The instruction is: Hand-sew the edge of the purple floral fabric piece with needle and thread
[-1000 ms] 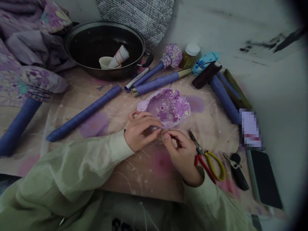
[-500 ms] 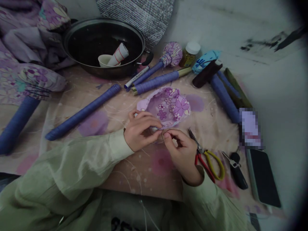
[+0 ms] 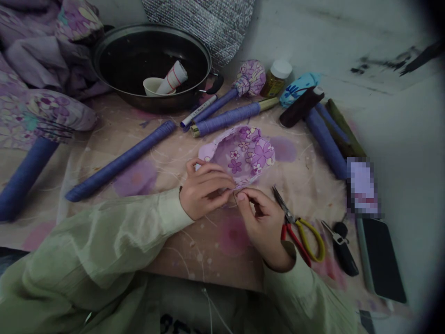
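A purple flower-print fabric piece (image 3: pixel 239 155) lies on the table, its gathered edge curving round a shallow hollow. My left hand (image 3: pixel 206 190) pinches the near edge of this fabric between thumb and fingers. Close beside it, the fingertips of my right hand (image 3: pixel 262 213) are closed on a thin, dark, wire-like piece (image 3: pixel 235 198) right at the fabric's edge; its kind is too fine to tell. Pliers (image 3: pixel 290 218) with one red and one yellow handle lie just right of my right hand, jaws pointing away.
Behind the fabric lie blue-wrapped sticks (image 3: pixel 225 118), a marker (image 3: pixel 198 111) and a capped jar (image 3: pixel 276 79). A black pan (image 3: pixel 121 99) holding a cup stands at the back left. Another blue-wrapped rod (image 3: pixel 121 160) is left. Nippers (image 3: pixel 339 236) and a phone (image 3: pixel 382 260) lie right.
Both hands stay almost where they were, pinching at the fabric's near edge. The whole view has shifted very slightly.
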`<state>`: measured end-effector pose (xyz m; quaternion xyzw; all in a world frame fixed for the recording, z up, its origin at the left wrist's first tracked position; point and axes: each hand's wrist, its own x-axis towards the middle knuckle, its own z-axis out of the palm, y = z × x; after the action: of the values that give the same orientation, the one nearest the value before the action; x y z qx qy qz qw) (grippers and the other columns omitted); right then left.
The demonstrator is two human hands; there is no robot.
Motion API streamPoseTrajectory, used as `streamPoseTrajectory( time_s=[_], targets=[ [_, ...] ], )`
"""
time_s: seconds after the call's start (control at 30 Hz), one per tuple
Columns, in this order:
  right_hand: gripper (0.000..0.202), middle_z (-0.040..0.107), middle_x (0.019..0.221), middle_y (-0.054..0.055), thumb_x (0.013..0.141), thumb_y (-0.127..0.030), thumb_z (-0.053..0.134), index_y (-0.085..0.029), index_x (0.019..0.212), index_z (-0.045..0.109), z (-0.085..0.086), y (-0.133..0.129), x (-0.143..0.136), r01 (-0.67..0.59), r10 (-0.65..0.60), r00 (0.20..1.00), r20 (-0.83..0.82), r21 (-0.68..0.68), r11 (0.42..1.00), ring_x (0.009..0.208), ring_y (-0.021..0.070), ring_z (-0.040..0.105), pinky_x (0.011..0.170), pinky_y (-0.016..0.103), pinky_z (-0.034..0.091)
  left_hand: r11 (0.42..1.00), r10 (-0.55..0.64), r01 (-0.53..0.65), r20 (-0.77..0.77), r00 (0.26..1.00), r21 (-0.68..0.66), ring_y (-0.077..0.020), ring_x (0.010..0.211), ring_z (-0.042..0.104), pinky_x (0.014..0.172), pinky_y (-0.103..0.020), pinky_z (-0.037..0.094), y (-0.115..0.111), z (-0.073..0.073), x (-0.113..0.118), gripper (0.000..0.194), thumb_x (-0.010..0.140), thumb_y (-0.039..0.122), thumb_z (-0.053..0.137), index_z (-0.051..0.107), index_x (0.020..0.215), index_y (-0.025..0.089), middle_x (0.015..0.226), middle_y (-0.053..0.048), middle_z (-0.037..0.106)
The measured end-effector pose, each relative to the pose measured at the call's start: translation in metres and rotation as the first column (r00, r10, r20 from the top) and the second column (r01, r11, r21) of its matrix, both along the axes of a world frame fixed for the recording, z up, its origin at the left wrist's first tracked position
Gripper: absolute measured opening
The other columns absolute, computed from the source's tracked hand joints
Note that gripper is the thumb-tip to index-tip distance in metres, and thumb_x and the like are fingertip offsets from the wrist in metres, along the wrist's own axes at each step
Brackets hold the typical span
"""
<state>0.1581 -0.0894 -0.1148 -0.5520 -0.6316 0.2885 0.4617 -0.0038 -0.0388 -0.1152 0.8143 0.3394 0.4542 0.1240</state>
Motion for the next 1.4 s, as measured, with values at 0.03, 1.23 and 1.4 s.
streamPoseTrajectory(
  time_s=[0.03, 1.23, 1.4],
  targets=[
    [0.01, 0.07, 0.077, 0.0, 0.086, -0.016, 0.057, -0.02, 0.084, 0.066, 0.0, 0.0, 0.0, 0.002, -0.002, 1.0, 0.001, -0.004, 1.0, 0.071, 0.0124, 0.064, 0.067, 0.026, 0.05, 1.0, 0.004, -0.004, -0.003, 1.0, 0.011, -0.0166, 0.084, 0.068, 0.081, -0.038, 0.037, 0.0, 0.0, 0.0, 0.006, 0.082, 0.016, 0.064, 0.064, 0.081, 0.022, 0.08, 0.002, 0.076],
    [0.016, 0.06, 0.063, -0.002, 0.087, -0.026, 0.056, -0.019, 0.077, 0.065, 0.0, -0.003, -0.004, 0.087, -0.09, 0.995, -0.035, -0.091, 0.992, 0.055, 0.0109, 0.053, 0.052, 0.024, 0.045, 0.996, 0.021, -0.014, -0.08, 0.997, 0.086, -0.0152, 0.088, 0.068, 0.084, -0.042, 0.036, -0.007, -0.007, -0.003, 0.006, 0.09, 0.025, 0.06, 0.065, 0.093, 0.029, 0.091, 0.009, 0.077],
    [0.014, 0.063, 0.064, -0.001, 0.085, -0.024, 0.058, -0.019, 0.074, 0.064, 0.0, -0.002, -0.005, 0.102, -0.104, 0.994, -0.035, -0.052, 0.993, 0.056, 0.0115, 0.056, 0.052, 0.023, 0.048, 0.992, 0.028, -0.024, -0.032, 0.999, 0.12, -0.0139, 0.085, 0.068, 0.085, -0.042, 0.036, -0.007, -0.013, -0.001, 0.007, 0.09, 0.023, 0.058, 0.063, 0.09, 0.028, 0.09, 0.011, 0.076]
  ],
)
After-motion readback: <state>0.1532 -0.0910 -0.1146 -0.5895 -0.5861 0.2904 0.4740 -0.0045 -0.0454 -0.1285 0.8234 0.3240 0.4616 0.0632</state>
